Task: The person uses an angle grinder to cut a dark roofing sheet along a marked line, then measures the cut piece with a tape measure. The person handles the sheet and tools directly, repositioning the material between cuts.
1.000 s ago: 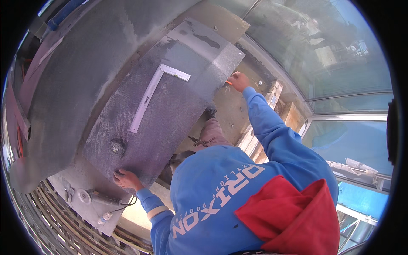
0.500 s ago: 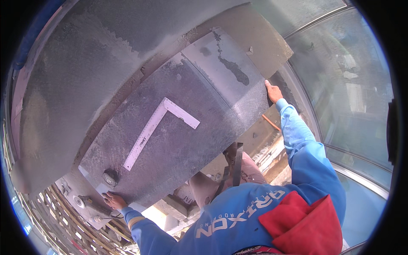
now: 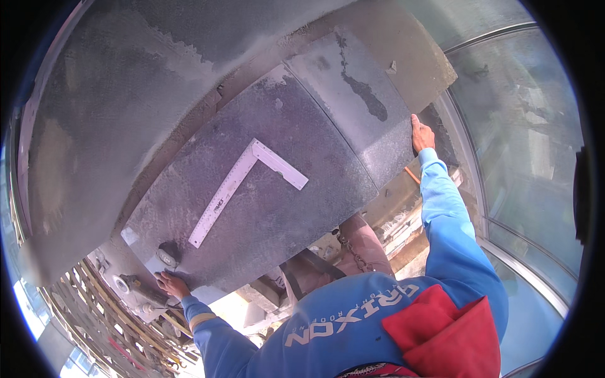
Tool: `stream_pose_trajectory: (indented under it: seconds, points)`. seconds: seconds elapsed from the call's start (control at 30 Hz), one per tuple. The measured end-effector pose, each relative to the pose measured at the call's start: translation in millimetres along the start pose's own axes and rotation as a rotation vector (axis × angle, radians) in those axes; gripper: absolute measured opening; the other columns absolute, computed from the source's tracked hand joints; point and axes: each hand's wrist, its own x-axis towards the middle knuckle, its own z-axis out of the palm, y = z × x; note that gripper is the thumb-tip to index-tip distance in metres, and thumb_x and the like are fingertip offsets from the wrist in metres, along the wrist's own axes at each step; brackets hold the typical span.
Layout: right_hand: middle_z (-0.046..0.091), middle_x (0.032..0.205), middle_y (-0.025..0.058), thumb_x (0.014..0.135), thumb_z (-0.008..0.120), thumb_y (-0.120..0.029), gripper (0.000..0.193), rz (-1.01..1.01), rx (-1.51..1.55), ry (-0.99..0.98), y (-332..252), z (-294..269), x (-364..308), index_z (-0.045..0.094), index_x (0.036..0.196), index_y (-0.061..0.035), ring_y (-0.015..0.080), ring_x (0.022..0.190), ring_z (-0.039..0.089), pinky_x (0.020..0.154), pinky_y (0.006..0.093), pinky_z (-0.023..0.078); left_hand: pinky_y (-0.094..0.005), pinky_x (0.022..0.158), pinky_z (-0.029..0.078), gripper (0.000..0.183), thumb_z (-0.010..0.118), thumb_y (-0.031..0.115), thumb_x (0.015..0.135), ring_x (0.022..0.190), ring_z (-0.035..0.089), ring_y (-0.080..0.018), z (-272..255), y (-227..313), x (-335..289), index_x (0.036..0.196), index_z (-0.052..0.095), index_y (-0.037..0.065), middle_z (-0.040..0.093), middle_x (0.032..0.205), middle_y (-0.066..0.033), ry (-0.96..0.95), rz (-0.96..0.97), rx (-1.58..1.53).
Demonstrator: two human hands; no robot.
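Observation:
A large dark grey slab [image 3: 277, 208] lies before me, with a smaller grey slab [image 3: 384, 145] against its right side along a straight dark seam. My right hand [image 3: 423, 133] grips the smaller slab's right edge, thumb on top and the other fingers hidden behind the edge. At the near left corner of the large slab, my left hand [image 3: 171, 285] holds the edge, its fingers partly in view. A white try square [image 3: 252, 157] rests on the large slab. Beside my left hand sits a dark rounded tape measure [image 3: 168, 254].
A wide grey stone surface [image 3: 113, 107] rises on the far side. Glass panels [image 3: 523, 126] in metal frames stand at the right. An angle grinder-like tool [image 3: 135, 286] lies at the lower left, above slatted poles [image 3: 94, 321]. An orange cord [image 3: 412, 175] runs below the right slab.
The view has shifted a little, so the slabs and hands sit slightly higher and further right. The seam shows darker. Both hands keep their places on the edges.

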Motion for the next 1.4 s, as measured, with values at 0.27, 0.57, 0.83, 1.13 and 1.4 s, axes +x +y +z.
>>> stream_pose_trajectory:
  seconds: [0.27,0.57,0.83,1.13,1.4]
  points:
    - [0.069,0.127,0.0215,0.094,0.033,-0.084,0.085,0.015,-0.032,0.017,1,-2,12,0.077,0.118,-0.0146,0.0428,0.127,0.06,0.11,0.0488,0.044,-0.0651,0.114,0.03,0.068,0.024,0.058,0.109,0.149,0.032,-0.0348,4,-3,-6,0.164,0.026,0.017,0.031,0.164,-0.0161,-0.13,0.06,0.151]
    - [0.068,0.128,0.0251,0.095,0.031,-0.083,0.091,-0.022,-0.088,-0.103,-10,-16,16,0.076,0.12,-0.0078,0.0438,0.128,0.059,0.11,0.0475,0.043,-0.0562,0.119,0.032,0.075,0.047,0.049,0.107,0.145,0.033,-0.0437,-25,1,-149,0.157,0.03,-0.004,0.035,0.154,-0.03,-0.016,-0.193,-0.265]
    - [0.069,0.13,0.0204,0.097,0.034,-0.081,0.084,-0.141,-0.098,-0.27,-4,-116,63,0.076,0.12,-0.0127,0.0396,0.126,0.062,0.108,0.0489,0.045,-0.0469,0.104,0.047,0.05,0.057,0.032,0.103,0.127,0.055,-0.04,-74,175,-412,0.14,0.054,-0.003,0.054,0.136,-0.025,-0.395,0.37,-0.439]
    - [0.068,0.117,0.0336,0.1,0.033,-0.075,0.093,-0.188,-0.112,-0.176,59,-109,58,0.073,0.107,0.0089,0.0504,0.117,0.062,0.103,0.0527,0.046,-0.0415,0.102,0.049,0.078,0.063,0.046,0.102,0.12,0.06,-0.0226,-41,446,-534,0.155,0.037,-0.006,0.064,0.128,-0.0189,-1.435,0.304,-0.922]
    - [0.066,0.108,0.0366,0.104,0.046,-0.059,0.067,-0.457,-0.007,-0.282,60,-142,6,0.06,0.102,0.0057,0.0543,0.111,0.059,0.094,0.0531,0.047,-0.0395,0.098,0.047,0.072,0.077,0.054,0.091,0.112,0.059,-0.024,-30,524,-550,0.123,0.052,-0.005,0.063,0.12,-0.0184,-1.307,0.117,-1.215]
